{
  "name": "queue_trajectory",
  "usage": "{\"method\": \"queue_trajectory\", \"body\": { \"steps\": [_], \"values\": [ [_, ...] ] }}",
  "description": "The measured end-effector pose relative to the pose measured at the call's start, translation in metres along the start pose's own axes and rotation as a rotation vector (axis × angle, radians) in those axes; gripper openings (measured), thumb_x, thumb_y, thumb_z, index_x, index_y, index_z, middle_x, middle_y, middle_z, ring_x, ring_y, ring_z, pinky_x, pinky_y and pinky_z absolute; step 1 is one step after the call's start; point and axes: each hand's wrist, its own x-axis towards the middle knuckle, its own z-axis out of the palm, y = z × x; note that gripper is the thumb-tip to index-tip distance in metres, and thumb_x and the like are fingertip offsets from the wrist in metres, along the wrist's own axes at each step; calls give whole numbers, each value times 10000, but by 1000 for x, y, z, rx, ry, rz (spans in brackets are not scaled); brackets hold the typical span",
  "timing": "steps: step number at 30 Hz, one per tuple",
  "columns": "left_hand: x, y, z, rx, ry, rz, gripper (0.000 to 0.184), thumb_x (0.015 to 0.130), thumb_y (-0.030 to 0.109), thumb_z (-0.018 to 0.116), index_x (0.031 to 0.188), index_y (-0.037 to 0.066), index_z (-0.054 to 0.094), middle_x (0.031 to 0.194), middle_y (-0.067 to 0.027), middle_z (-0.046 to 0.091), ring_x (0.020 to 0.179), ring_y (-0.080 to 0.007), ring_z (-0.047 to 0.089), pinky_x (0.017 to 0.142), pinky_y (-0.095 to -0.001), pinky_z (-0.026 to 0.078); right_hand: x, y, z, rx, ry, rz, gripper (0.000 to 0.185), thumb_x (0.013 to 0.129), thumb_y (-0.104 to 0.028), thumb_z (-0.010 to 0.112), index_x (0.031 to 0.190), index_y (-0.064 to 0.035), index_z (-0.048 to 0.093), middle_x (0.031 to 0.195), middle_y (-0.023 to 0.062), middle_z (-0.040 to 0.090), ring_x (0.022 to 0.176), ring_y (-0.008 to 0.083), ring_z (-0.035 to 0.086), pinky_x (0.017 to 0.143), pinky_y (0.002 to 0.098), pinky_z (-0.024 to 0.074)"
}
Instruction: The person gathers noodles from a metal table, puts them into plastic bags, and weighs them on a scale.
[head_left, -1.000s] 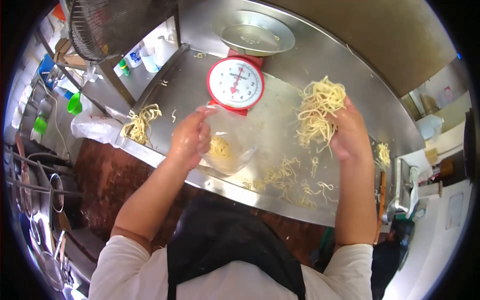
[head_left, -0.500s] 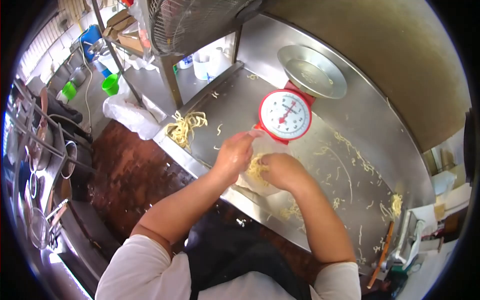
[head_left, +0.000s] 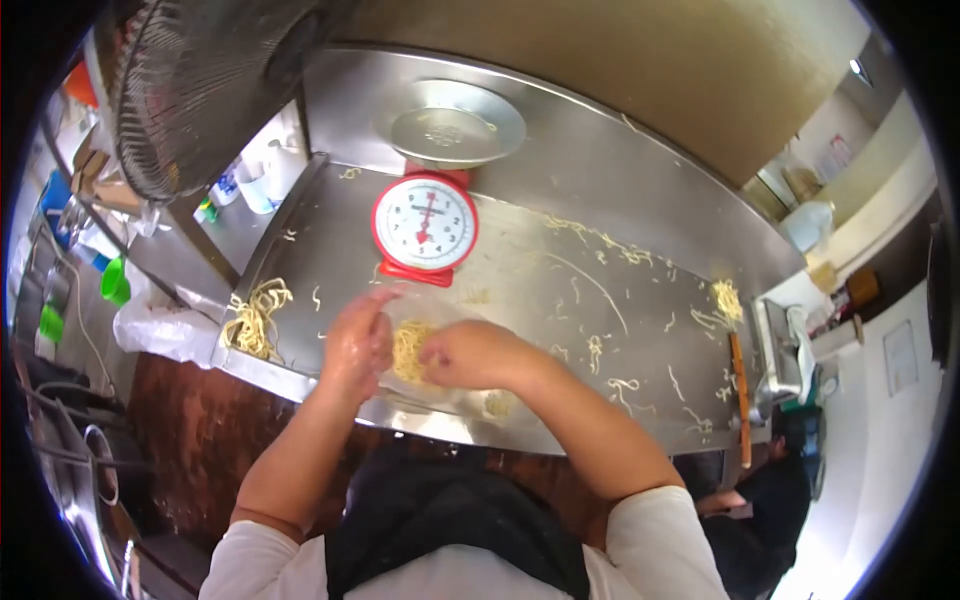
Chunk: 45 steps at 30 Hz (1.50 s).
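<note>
My left hand [head_left: 358, 342] is closed on the edge of a clear plastic bag [head_left: 440, 305]. Yellow noodles [head_left: 408, 352] fill the bag in a bunch, near the front edge of the steel table [head_left: 520, 300]. From the other side my right hand [head_left: 468, 354] reaches to the noodles, its fingers curled against them; the fingertips are partly hidden. Just beyond my hands stands a red kitchen scale [head_left: 425, 225] with a white dial. Its round metal pan [head_left: 445, 125] is tilted up behind the dial and holds a stray strand.
A loose heap of noodles [head_left: 258, 320] lies at the table's left corner, with scraps scattered rightward. A wooden stick [head_left: 740, 395] lies at the right end. A large fan [head_left: 200, 95] stands upper left. Another person [head_left: 765, 510] is at lower right.
The view has turned to the right, so the scale and table appear further left and another person shows at lower right. Both hands stay at the bag and noodles.
</note>
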Motion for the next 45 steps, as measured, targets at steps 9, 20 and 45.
{"method": "queue_trajectory", "body": {
  "steps": [9,20,45],
  "values": [
    [-22,14,-24,26,118,3,257,934,283,476,1036,80,595,449,67,264,326,-45,222,310,-207,172,-48,182,38,508,799,394,152,763,-161,659,851,-38,665,775,86,663,741,173,630,684,284,493],
    [-40,-17,-10,3,341,14,307,952,349,430,1071,100,564,442,56,248,320,-58,194,305,-216,178,-117,429,60,198,975,1018,244,739,-271,637,855,-59,671,813,144,670,776,304,648,674,385,503],
    [-69,-27,-3,45,480,121,308,950,347,429,1067,94,560,447,48,252,316,-64,203,301,-227,177,-41,455,-8,1183,1000,645,138,794,-138,567,902,-71,621,789,89,637,669,187,638,544,310,510]
  ]
}}
